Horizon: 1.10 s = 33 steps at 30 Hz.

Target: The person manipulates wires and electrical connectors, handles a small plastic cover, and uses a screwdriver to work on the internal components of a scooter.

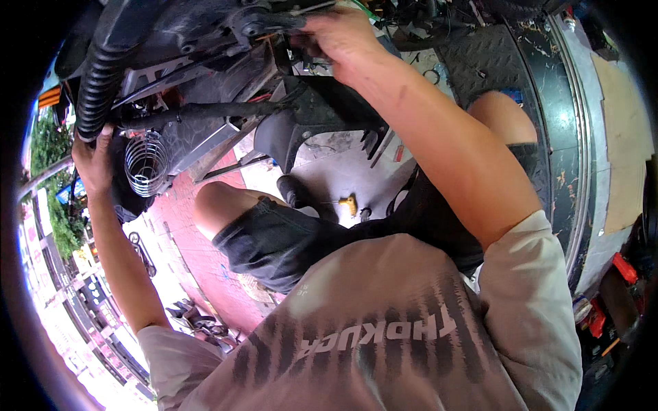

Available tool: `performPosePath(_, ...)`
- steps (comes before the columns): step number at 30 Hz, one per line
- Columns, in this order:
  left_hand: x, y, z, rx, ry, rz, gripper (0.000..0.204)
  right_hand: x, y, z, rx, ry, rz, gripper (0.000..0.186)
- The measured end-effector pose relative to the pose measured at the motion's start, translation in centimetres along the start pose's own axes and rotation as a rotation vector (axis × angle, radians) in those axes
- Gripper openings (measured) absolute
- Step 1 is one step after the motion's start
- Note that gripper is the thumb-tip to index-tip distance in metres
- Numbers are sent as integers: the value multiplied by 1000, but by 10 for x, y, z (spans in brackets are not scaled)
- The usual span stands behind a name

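My left hand (94, 157) grips the lower end of a black ribbed rubber sleeve (108, 75) on a dark vehicle. Just right of that hand is a wire coil basket (145, 164). My right hand (343, 38) is raised at the top, its fingers curled at a dark bracket (260, 27); what they hold is hidden. A black tube (199, 111) runs across below that bracket toward a black angular panel (329, 109).
A yellow tool (349, 205) lies on the floor between my legs, near my shoe (293, 188). At right are a black ridged mat (480, 61), a metal track, cardboard (617, 137) and red items (622, 267). At left, red paving (181, 226) opens onto a bright street.
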<state>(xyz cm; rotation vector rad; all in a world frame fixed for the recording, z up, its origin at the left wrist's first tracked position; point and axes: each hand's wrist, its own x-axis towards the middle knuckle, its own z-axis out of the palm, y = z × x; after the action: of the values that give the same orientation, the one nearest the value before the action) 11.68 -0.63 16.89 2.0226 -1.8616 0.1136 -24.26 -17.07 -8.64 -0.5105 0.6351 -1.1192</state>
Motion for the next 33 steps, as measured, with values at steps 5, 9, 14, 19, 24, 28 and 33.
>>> performPosePath(5,4,-13,-4,86,80,102,58,35,49,7,5,82,-135,14)
performPosePath(9,5,-21,-9,8,51,-53,65,62,74,18,230,-56,2,3)
performPosePath(14,8,-19,-14,89,-5,-34,66,56,68,32,-767,-138,-311,28)
performPosePath(19,6,-14,-9,72,20,34,62,20,41,56,-48,182,116,32)
performPosePath(24,7,-16,-10,37,37,-92,62,3,1,50,-105,94,208,39)
performPosePath(28,8,-19,-13,75,15,-2,64,-32,-11,45,-113,132,101,43)
performPosePath(33,9,-21,-17,164,-6,-9,67,-20,-15,39,-87,84,262,47)
